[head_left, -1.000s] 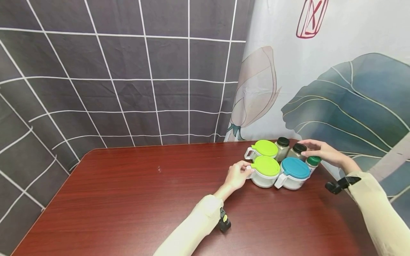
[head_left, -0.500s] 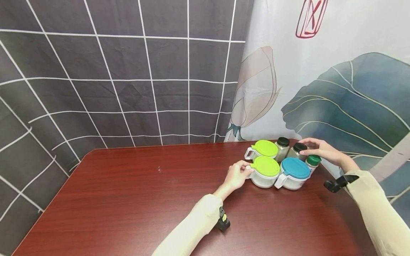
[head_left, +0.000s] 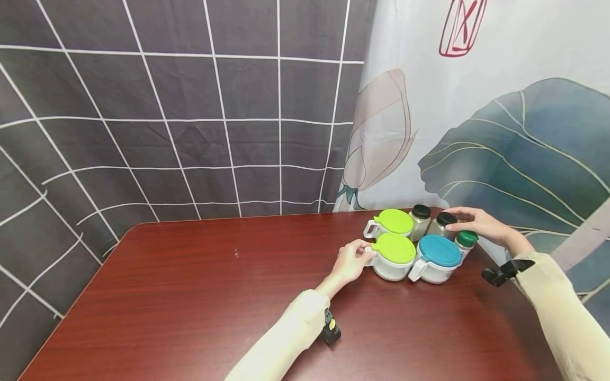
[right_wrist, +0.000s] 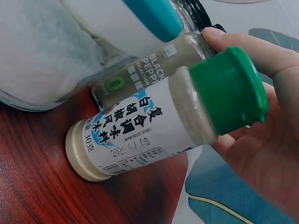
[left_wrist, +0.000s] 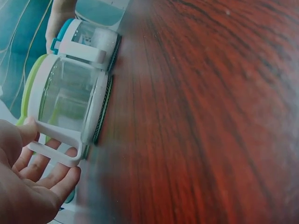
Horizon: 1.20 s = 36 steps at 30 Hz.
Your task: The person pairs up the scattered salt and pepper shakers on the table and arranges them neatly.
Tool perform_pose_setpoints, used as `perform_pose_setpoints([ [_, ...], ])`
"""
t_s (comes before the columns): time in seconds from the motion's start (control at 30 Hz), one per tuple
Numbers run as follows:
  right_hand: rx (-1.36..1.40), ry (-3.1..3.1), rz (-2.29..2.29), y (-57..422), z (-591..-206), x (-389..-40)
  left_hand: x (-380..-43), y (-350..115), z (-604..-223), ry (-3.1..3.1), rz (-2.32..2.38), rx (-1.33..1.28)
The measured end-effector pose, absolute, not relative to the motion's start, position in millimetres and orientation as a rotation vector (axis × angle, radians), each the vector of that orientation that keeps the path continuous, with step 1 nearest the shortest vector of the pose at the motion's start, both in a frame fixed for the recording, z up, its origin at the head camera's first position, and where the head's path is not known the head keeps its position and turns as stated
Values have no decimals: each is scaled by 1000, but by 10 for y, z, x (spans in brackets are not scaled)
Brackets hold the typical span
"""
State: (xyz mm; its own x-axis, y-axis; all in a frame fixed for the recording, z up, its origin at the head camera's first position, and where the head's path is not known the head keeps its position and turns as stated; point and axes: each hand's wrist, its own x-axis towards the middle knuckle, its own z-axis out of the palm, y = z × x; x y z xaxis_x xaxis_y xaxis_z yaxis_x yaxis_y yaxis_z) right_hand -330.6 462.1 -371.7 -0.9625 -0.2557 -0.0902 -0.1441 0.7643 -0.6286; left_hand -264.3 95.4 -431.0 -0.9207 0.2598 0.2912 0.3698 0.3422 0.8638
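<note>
My left hand (head_left: pixel 351 262) grips the white handle of the front seasoning jar (head_left: pixel 394 256), which has a lime-green lid. In the left wrist view the thumb lies on the handle (left_wrist: pixel 58 154) and the fingers curl behind it; the jar's clear body looks empty. At the right, my right hand (head_left: pixel 483 226) holds a black-lidded pepper bottle (head_left: pixel 442 225) near its top, thumb on one side. The right wrist view shows its "BLACK PEPPER" label, partly covered by a green-capped shaker (right_wrist: pixel 145 126) standing in front. Both held things stand on the table.
A blue-lidded jar (head_left: pixel 437 256) with white contents stands beside the front green one. Behind are another lime-lidded jar (head_left: pixel 393 221) and a second black-lidded bottle (head_left: pixel 420 221). All cluster at the right back of the red-brown table (head_left: pixel 214 286), near the hanging cloth (head_left: pixel 391 132).
The hands and jars hold almost the same places throughout; only a very slight shift of the whole view shows.
</note>
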Motion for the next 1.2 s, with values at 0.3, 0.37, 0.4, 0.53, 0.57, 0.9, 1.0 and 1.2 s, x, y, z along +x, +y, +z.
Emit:
perform_pose_setpoints([
  [0.3,-263,2899,-940,4565,-3717,-3353,-2678,967,-4327,-2529,-1671,-519],
  [0.37,-256,2904,-954,4566,-3726,-3362,-2678,967,-4325,-2531,-1662,-517],
  [0.4,-256,2901,-964,4568,-3730,-3367,-2675,966,-4321,-2536,-1659,-512],
  [0.53,-271,2874,-992,4589,-3742,-3391,-2665,956,-4305,-2538,-1654,-505],
  [0.57,-283,2858,-1007,4599,-3745,-3397,-2662,953,-4300,-2540,-1657,-500],
  [0.9,-368,2601,-1225,4768,-3826,-3446,-2659,974,-4300,-2560,-1664,-492],
  [1.0,-380,2570,-1247,4785,-3848,-3456,-2658,981,-4301,-2564,-1667,-493],
  [1.2,-362,2568,-1246,4778,-3854,-3478,-2662,972,-4299,-2548,-1682,-510],
])
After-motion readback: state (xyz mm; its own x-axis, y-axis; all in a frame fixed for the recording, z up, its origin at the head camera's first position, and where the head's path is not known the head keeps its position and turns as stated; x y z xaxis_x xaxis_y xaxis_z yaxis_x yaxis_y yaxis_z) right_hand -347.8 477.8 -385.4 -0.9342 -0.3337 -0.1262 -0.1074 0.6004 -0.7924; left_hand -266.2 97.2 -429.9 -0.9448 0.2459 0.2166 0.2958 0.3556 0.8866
